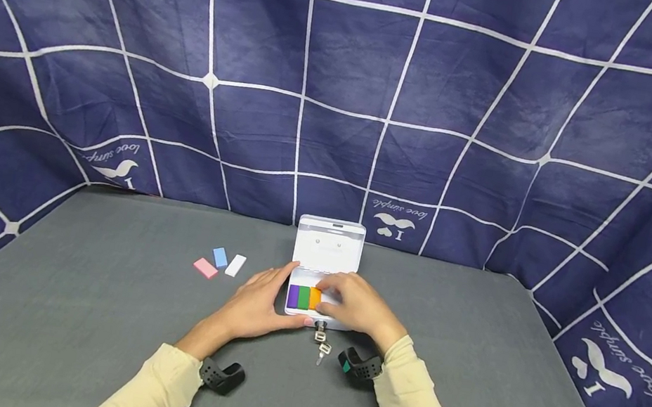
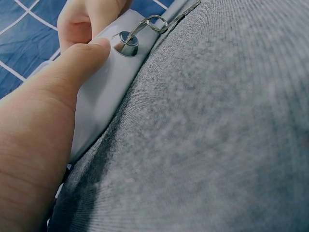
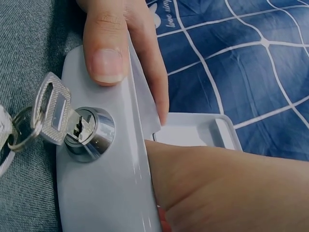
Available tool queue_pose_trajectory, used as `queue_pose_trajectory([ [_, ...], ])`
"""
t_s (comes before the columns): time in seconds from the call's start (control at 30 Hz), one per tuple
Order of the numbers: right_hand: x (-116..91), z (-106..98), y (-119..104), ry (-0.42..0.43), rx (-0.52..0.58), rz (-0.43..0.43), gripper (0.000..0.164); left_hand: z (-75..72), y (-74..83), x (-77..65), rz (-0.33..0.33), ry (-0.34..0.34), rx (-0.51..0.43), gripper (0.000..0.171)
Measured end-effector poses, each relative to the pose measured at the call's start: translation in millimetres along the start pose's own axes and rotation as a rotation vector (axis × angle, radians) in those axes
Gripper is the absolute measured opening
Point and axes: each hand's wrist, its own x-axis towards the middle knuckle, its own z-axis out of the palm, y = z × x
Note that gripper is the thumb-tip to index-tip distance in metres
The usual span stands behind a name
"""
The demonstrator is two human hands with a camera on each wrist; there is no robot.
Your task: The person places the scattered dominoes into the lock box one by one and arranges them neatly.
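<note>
An open white lockable box (image 1: pixel 328 250) stands upright-lidded at the centre, hinge side away from me. A purple block (image 1: pixel 293 296), a green block (image 1: pixel 304 298) and an orange block (image 1: pixel 315 297) stand side by side in its left part. My left hand (image 1: pixel 254 305) holds the box, thumb on the front wall, fingers spread along the left side. My right hand (image 1: pixel 356 304) reaches inside and pinches the orange block between thumb and fingers, which partly hide it. In the right wrist view, a key (image 3: pixel 52 111) sits in the front lock (image 3: pixel 94 134).
Left of the box, a pink block (image 1: pixel 205 267), a blue block (image 1: pixel 220 257) and a white block (image 1: pixel 236 265) lie on the grey table (image 1: pixel 110 312). A second key (image 1: pixel 322 354) hangs by a ring in front. Behind is a blue checked cloth (image 1: pixel 336 141).
</note>
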Motion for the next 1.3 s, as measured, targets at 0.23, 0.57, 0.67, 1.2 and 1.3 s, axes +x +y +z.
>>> queue_pose_trajectory([
  [0.23,2.3,0.6,-3.7,-0.006,0.000,0.026,0.028,-0.2,-1.8,-0.2,0.001,-0.002,-0.007,0.110],
  [0.57,-6.1,23.1,13.0,0.256,0.022,-0.048,0.031,2.4,-3.0,-5.2,-0.012,-0.002,-0.019,0.109],
  [0.67,-10.4,32.1,19.1,0.362,0.051,-0.041,0.035,2.5,-1.6,-4.3,-0.003,-0.003,-0.015,0.108],
  [1.2,-27.8,46.9,16.8,0.386,0.230,0.164,0.103,-0.7,1.5,-0.6,-0.008,0.001,-0.015,0.109],
  [1.3,-30.4,47.2,16.4,0.389,0.220,0.195,0.107,-1.0,1.7,-0.2,-0.007,-0.002,-0.011,0.110],
])
